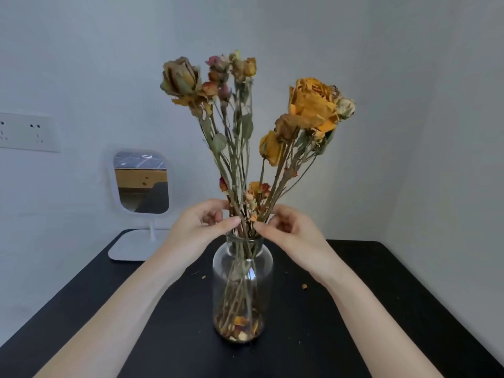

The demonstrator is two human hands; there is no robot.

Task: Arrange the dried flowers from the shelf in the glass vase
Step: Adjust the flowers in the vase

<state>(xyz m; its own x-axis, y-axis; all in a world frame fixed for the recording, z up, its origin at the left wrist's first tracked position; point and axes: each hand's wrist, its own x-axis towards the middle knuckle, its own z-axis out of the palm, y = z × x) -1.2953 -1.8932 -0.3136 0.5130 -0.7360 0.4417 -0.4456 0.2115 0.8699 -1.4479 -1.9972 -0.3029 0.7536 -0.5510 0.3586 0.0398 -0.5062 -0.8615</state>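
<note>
A clear glass vase [242,271] stands in the middle of a black table [381,309]. Dried flowers [311,105] with yellow, brown and pink heads rise from its neck, their stems fanning into a left bunch and a right bunch. Loose petals lie at the bottom of the vase. My left hand [201,225] pinches the left stems just above the vase's mouth, thumb and fingers closed around them. My right hand [289,227] holds the right stems at the same height, thumb in front.
A small white standing mirror [141,184] sits at the table's back left corner, close to the wall. A wall socket panel [27,132] is at the far left. A few petal crumbs [304,286] lie on the table beside the vase.
</note>
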